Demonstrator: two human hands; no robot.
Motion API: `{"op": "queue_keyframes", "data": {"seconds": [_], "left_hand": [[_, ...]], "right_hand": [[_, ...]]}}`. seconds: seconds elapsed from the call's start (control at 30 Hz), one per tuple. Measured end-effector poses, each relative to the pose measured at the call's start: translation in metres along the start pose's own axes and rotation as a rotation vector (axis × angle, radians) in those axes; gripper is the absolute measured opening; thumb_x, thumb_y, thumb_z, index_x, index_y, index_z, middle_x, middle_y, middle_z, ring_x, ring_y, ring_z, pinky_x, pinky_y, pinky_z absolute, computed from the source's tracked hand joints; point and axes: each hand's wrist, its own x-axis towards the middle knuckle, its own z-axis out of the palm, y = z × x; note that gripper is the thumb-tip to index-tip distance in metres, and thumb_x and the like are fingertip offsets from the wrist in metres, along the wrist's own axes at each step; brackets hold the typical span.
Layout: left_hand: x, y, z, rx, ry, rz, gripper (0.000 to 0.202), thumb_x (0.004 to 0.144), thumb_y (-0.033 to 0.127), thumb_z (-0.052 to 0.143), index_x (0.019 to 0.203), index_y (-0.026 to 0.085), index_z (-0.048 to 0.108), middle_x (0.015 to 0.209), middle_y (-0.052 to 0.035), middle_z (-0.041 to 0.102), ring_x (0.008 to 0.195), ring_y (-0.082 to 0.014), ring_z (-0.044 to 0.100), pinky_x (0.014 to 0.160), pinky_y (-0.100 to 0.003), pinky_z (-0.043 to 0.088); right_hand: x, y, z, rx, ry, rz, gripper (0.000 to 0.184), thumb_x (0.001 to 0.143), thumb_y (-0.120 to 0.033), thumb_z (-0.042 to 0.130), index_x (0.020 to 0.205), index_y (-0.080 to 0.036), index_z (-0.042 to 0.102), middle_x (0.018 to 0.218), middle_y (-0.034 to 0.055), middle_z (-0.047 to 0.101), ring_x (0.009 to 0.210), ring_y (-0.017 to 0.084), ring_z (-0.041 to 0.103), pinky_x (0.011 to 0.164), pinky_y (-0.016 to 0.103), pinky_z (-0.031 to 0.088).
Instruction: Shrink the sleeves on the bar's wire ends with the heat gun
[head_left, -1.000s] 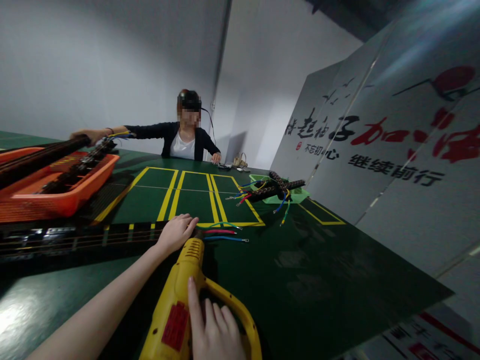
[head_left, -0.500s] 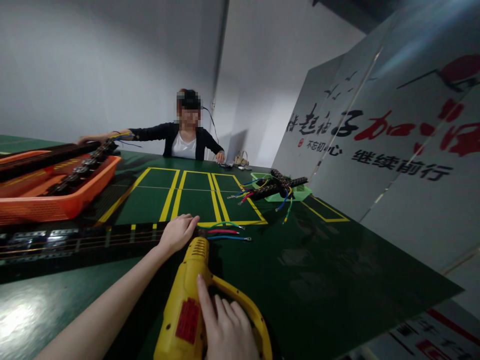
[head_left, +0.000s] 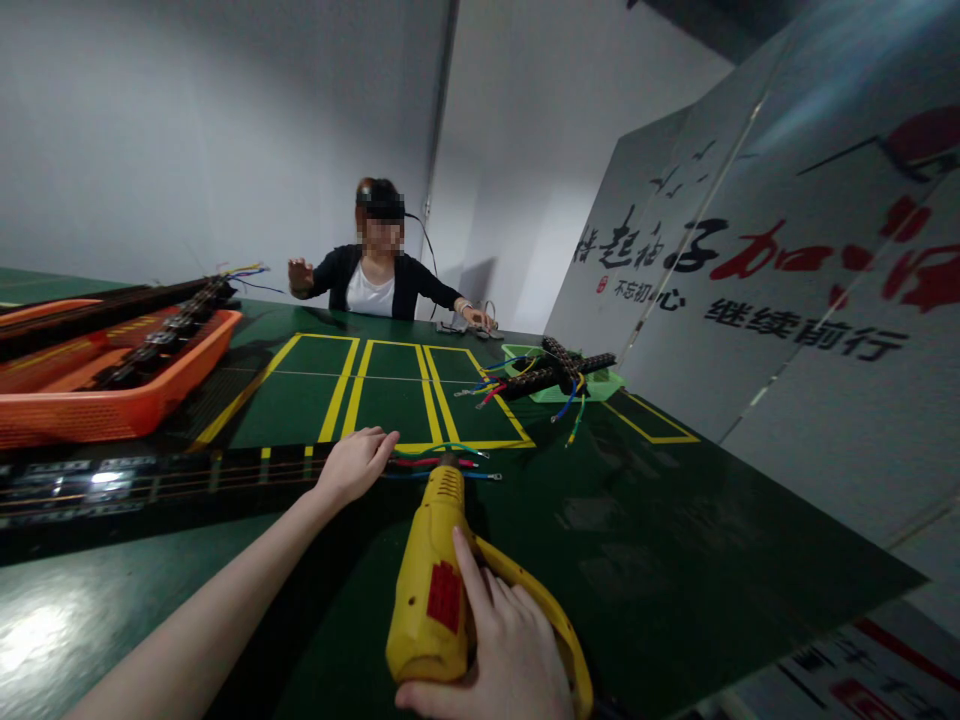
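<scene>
My right hand [head_left: 506,625] is wrapped round a yellow heat gun [head_left: 427,590], index finger along its side. The gun's nozzle points away from me at green, red and blue wires [head_left: 465,463] with metal lugs at their ends. These wires come out of the right end of a long black strip assembly [head_left: 225,478] lying on the green table. My left hand [head_left: 360,463] is closed over that end of the assembly, just left of the nozzle. Its fingertips are partly hidden.
An orange basket [head_left: 150,405] with black strips [head_left: 165,330] stands at the left. At the right a light green basket [head_left: 600,388] bears black wired pieces [head_left: 540,375]. A co-worker [head_left: 375,275] sits across the green table [head_left: 675,560], which has yellow tape outlines.
My right hand has moved the heat gun to the right, along the wires. My left hand stays put. The co-worker has drawn one arm back from the black strips and reached out with the other.
</scene>
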Motion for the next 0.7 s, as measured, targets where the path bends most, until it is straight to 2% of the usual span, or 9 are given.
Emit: {"op": "queue_keyframes", "data": {"seconds": [0.17,0.3,0.37,0.53,0.7], "left_hand": [[0.004,-0.006,-0.003,0.001,-0.094,-0.014,0.054,0.095,0.049,0.02,0.08,0.018,0.061,0.091,-0.0068,0.064,0.085,-0.0202,0.06,0.069,-0.029,0.039],[0.009,-0.012,-0.006,-0.022,-0.252,-0.08,0.041,0.091,0.043,0.031,0.085,0.018,0.063,0.093,-0.0061,0.066,0.086,-0.0203,0.061,0.067,-0.028,0.04],[0.011,-0.014,-0.007,-0.024,-0.286,-0.085,0.035,0.088,0.039,0.035,0.088,0.018,0.064,0.097,-0.0061,0.066,0.088,-0.0203,0.061,0.068,-0.028,0.041],[0.012,-0.016,-0.007,-0.047,-0.291,-0.071,0.031,0.084,0.034,0.04,0.09,0.018,0.065,0.101,-0.006,0.066,0.089,-0.0194,0.061,0.07,-0.027,0.043],[0.011,-0.019,-0.002,-0.05,-0.244,0.002,0.031,0.085,0.034,0.039,0.092,0.019,0.065,0.104,-0.0058,0.065,0.092,-0.0199,0.061,0.075,-0.028,0.045]], "right_hand": [[-0.003,0.009,-0.006,-0.004,0.049,0.065,0.125,0.053,-0.059,0.078,0.151,-0.025,0.007,0.134,0.0085,0.051,0.123,0.031,0.047,0.106,0.045,0.032],[-0.006,0.017,-0.008,-0.033,0.078,0.119,0.12,0.056,-0.06,0.075,0.15,-0.025,0.01,0.134,0.009,0.052,0.122,0.032,0.048,0.104,0.045,0.033],[-0.007,0.02,-0.009,-0.053,0.083,0.142,0.118,0.057,-0.061,0.073,0.15,-0.023,0.012,0.133,0.01,0.052,0.121,0.032,0.049,0.104,0.045,0.034],[-0.006,0.017,-0.007,-0.088,0.111,0.14,0.117,0.059,-0.062,0.072,0.15,-0.02,0.012,0.133,0.012,0.052,0.12,0.033,0.05,0.103,0.047,0.035],[-0.006,0.003,0.006,-0.121,0.121,0.08,0.122,0.058,-0.065,0.072,0.15,-0.016,0.008,0.133,0.0166,0.051,0.123,0.035,0.048,0.104,0.051,0.035]]}}
